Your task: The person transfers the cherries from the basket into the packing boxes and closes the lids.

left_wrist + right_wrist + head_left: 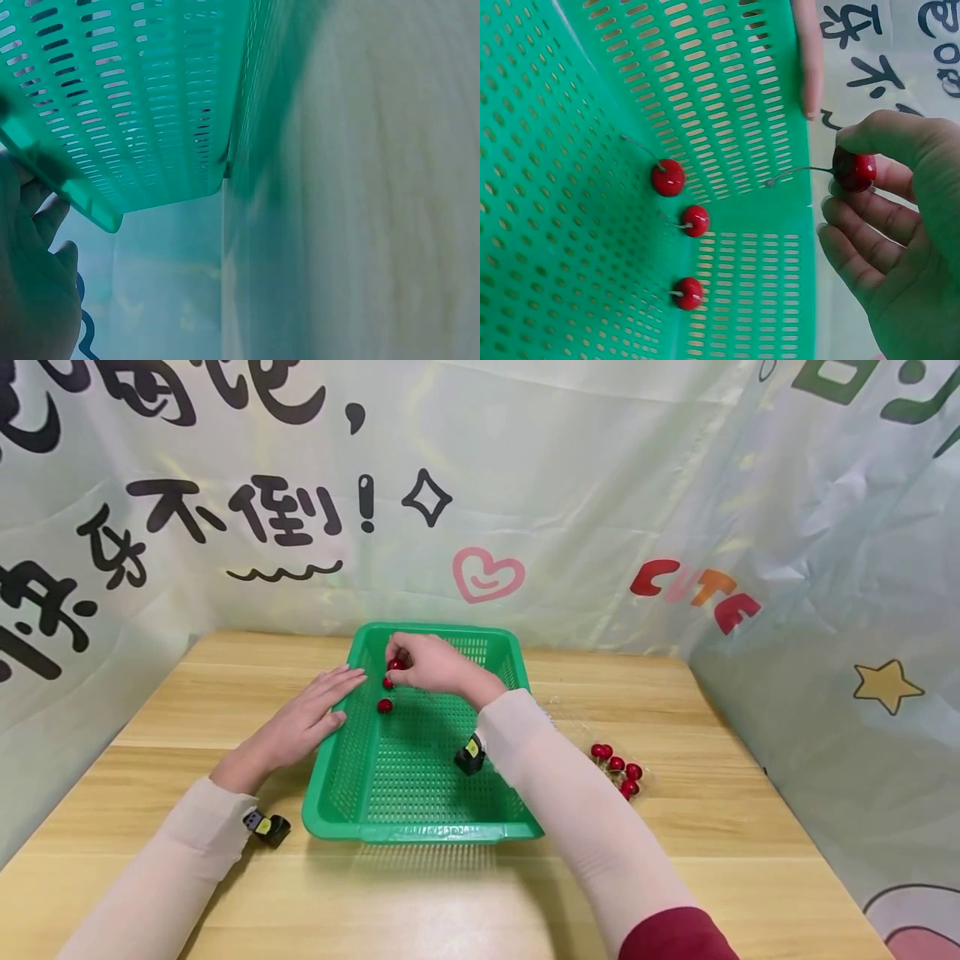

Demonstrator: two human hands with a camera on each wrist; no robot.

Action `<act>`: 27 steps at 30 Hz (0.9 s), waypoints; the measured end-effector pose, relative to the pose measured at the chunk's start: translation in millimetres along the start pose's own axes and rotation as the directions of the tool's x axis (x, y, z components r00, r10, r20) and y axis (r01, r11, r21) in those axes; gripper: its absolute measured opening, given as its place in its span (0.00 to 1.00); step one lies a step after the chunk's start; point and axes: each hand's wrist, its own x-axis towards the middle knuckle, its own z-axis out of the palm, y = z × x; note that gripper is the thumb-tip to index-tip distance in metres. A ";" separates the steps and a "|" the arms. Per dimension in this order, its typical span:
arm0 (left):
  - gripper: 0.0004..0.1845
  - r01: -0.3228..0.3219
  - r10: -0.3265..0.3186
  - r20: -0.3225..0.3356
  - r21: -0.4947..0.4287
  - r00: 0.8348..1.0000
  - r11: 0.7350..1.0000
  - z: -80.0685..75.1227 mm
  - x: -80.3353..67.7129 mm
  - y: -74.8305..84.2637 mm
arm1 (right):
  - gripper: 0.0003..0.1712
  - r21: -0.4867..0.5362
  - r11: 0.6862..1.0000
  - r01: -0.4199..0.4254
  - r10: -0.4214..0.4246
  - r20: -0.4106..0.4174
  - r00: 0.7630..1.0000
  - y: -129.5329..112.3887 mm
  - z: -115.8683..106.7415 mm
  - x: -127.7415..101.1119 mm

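A green plastic basket (pixel 420 833) with slotted walls stands on the wooden table. Inside its far left part is my right hand (pixel 435 667), pinching a red cherry (pixel 854 169) by its body between thumb and fingers, its stem pointing out over the basket. Three more cherries lie apart on the basket floor, among them an upper cherry (pixel 667 178), a middle cherry (pixel 696 220) and a lower cherry (pixel 688 293). My left hand (pixel 303 720) rests on the basket's left rim with fingers fairly straight; the left wrist view shows its fingertips touching the rim (pixel 90 210).
Right of the basket, several red cherries (pixel 617 763) lie on the table (pixel 705 827) with clear plastic around them, partly hidden by my right sleeve. A printed cloth (pixel 585 510) hangs behind the table and along both sides.
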 end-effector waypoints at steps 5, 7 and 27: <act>0.27 -0.002 0.002 0.007 -0.003 1.000 1.000 0.3 0.7 -0.6 | 0.09 -0.003 1.000 -0.001 0.001 -0.016 1.000 -4.6 -13.6 -9.1; 0.27 -0.003 0.003 0.009 -0.005 1.000 1.000 0.4 1.0 -1.0 | 0.09 -0.022 1.000 0.005 -0.005 -0.021 1.000 -6.5 -19.6 -13.1; 0.27 -0.012 0.012 -0.009 0.004 1.000 1.000 1.3 1.1 -0.6 | 0.07 -0.200 0.975 0.099 -0.133 -0.163 0.978 -7.5 -73.3 -53.0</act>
